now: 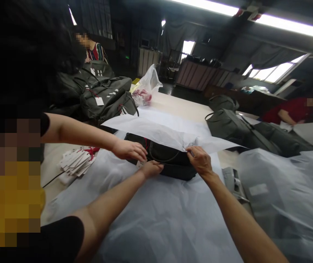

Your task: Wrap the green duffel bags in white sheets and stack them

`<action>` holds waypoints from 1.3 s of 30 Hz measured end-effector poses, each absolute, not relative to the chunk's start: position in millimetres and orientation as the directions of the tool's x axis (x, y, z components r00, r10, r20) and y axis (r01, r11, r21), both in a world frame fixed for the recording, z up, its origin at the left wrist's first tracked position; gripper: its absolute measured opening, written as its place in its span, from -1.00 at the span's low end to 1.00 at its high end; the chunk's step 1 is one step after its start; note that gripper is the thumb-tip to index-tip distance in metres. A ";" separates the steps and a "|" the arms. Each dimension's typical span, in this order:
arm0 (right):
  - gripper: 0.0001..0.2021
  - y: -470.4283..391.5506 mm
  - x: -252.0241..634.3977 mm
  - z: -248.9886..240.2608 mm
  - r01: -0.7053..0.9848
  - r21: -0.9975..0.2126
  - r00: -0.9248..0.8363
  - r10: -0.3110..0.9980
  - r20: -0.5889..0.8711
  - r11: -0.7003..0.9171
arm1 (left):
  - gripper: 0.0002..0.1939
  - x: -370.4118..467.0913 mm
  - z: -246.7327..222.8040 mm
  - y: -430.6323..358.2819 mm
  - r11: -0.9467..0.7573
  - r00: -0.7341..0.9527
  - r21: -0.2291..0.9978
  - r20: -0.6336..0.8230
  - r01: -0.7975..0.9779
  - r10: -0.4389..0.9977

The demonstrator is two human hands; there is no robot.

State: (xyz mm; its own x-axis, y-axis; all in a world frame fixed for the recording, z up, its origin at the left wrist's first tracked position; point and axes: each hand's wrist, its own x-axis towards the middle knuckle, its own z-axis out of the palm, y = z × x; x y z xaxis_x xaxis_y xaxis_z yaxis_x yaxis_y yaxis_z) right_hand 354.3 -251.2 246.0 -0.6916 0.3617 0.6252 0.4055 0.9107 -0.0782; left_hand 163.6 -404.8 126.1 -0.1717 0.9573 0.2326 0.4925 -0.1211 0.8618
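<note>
My right hand (pixel 201 160) reaches in from the lower right and pinches the near edge of a thin white sheet (pixel 156 129). This sheet covers the top of a dark grey bag (pixel 175 170), whose carrying handle and front side show below it. My left hand is not in view. Two arms in black short sleeves come from a co-worker on the left. One of the co-worker's hands (pixel 131 149) and the other (pixel 152 168) are at the bag's left part, near a white tag (pixel 140 164). Under the bag lies translucent plastic (pixel 156 219).
Dark bags with tags (pixel 109 91) are heaped at the back left, beside a clear plastic bag (pixel 151 82). A pile of white tags with red strings (pixel 76 162) lies left. More dark bags (pixel 227 122) and a plastic-covered bag (pixel 282 197) stand right, near a person in red (pixel 287 111).
</note>
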 end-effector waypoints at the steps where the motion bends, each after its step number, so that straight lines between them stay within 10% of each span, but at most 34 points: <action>1: -0.86 -251.9 355.1 246.7 0.404 -0.083 -0.690 0.363 0.627 0.911 | -0.67 163.7 126.6 -407.0 -0.107 -0.212 0.894 0.217 0.435 0.953; 24: -0.85 -269.0 395.6 231.0 0.192 -0.079 -0.636 0.185 0.749 0.978 | -0.96 163.3 112.9 -429.4 -0.132 -0.305 0.954 0.215 0.271 0.928; 39: -0.83 -297.8 440.4 156.5 0.221 -0.295 -0.676 0.364 0.641 0.930 | -0.81 158.6 134.3 -421.1 -0.062 -0.316 0.958 0.154 0.282 0.936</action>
